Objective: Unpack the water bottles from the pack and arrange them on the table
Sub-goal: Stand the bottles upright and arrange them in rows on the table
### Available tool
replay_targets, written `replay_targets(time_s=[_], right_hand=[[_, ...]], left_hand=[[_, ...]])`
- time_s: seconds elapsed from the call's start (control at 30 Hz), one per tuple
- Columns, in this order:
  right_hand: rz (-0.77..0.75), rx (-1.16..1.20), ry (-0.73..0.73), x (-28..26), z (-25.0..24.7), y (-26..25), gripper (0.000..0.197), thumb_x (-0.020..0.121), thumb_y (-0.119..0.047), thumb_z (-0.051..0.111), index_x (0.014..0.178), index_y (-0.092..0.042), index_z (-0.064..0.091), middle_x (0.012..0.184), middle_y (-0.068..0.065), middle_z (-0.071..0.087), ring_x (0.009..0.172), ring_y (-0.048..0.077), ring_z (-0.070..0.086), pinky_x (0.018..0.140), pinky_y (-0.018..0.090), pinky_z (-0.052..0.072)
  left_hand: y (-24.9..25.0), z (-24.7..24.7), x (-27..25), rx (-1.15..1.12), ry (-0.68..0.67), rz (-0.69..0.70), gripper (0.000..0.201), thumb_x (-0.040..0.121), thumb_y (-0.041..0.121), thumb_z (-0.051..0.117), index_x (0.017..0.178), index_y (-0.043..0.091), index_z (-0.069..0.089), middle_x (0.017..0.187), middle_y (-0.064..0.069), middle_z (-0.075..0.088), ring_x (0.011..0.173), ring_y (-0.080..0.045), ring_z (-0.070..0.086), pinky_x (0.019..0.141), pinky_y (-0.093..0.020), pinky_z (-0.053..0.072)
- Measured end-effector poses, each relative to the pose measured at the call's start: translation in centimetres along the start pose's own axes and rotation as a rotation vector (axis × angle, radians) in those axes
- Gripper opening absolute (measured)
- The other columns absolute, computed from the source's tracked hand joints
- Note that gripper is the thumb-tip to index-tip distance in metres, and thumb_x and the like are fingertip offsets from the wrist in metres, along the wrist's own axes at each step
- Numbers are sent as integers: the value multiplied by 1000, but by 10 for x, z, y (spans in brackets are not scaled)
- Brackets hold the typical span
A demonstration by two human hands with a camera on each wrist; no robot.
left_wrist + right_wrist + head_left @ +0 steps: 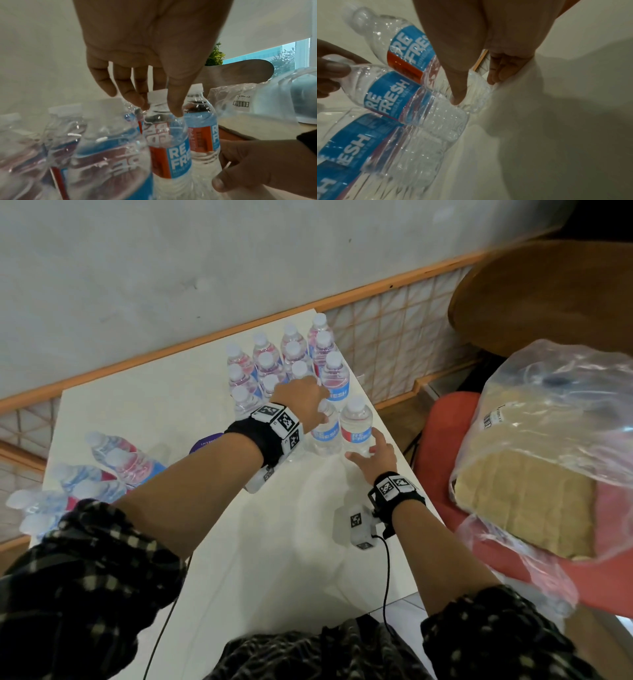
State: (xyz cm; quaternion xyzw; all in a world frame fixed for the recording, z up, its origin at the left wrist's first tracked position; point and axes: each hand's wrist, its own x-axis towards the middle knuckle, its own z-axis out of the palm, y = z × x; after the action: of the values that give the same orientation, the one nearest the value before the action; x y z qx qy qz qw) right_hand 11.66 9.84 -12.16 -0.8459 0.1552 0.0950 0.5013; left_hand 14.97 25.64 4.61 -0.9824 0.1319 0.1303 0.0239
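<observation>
A cluster of upright water bottles [291, 354] with blue-and-red labels stands at the far right of the white table [274, 542]. My left hand [320, 414] reaches across and pinches the neck of one bottle [327, 433] just below its white cap [157, 94]. To its right, my right hand [368, 446] grips the base of the outermost bottle [356, 422], thumb [458, 94] on one side and curled fingers [495, 75] on the other. Both bottles stand on the table, close together.
A plastic-wrapped pack of bottles [85, 474] lies on its side at the table's left. Off the right edge, a red chair [442, 440] holds a loose plastic wrap over a cardboard tray [534, 474]. A round wooden table [548, 296] stands beyond it.
</observation>
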Motion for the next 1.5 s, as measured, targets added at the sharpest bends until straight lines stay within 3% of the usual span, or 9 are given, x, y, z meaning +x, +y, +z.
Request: replay_targets(time_s=[0.17,0.4,0.57,0.7,0.83,1.03,1.2,1.3,1.5], right_hand=[[19,39,-67,9,2,-4,75,77,-29,74,141,-30,36,126,15,49,114,27,53,103,43,42],[23,31,-10,9,5,-8,71,77,-35,74,138,-29,38,115,13,58,108,25,57,100,40,44],[66,-3,12,13,9,-15,67,76,-43,73,132,-31,38,111,10,60,105,25,57,99,39,43],[86,78,-32,15,9,-12,65,79,-35,70,134,-36,36,101,7,57,106,30,56,100,44,43],[77,116,-51,14,4,-9,59,84,-31,65,136,-37,38,101,8,60,100,27,60,92,38,48],[110,118,-3,16,11,-15,55,79,-40,70,126,-40,43,87,-1,56,103,27,57,98,43,45],[94,192,-45,17,6,-17,53,86,-30,64,134,-34,41,96,6,59,90,21,58,80,30,44],[98,200,-38,14,4,-19,49,88,-29,62,132,-33,44,94,5,57,86,19,56,76,28,40],[155,148,-15,16,10,-24,46,83,-37,66,124,-38,45,78,-6,52,102,28,58,94,38,46]], left_hand=[[-12,-10,5,39,-37,23,42,89,40,59,129,27,54,125,-2,54,118,-30,48,102,-46,28],[-23,-4,2,-117,4,37,42,86,34,64,125,22,57,114,-5,56,108,-29,54,81,-34,40],[-20,-4,4,-90,-2,25,42,86,32,65,126,20,57,119,-3,54,111,-28,53,86,-38,42],[-19,-1,5,-94,21,13,41,86,30,66,125,20,58,120,-2,53,112,-29,52,89,-38,43],[-19,0,6,-103,26,27,38,87,29,64,122,18,58,117,-5,54,110,-29,53,85,-38,43],[-18,0,6,-129,19,10,41,86,28,65,125,23,55,117,-5,55,109,-30,54,81,-38,42],[-24,-3,4,-169,47,2,40,86,30,64,124,21,57,117,-4,61,108,-28,56,86,-38,46],[-25,-4,6,-187,57,5,33,85,26,64,117,19,61,111,-5,63,103,-27,58,79,-34,45],[-25,-1,9,-216,79,-2,30,83,21,64,113,18,64,107,-6,64,100,-28,59,77,-33,45]])
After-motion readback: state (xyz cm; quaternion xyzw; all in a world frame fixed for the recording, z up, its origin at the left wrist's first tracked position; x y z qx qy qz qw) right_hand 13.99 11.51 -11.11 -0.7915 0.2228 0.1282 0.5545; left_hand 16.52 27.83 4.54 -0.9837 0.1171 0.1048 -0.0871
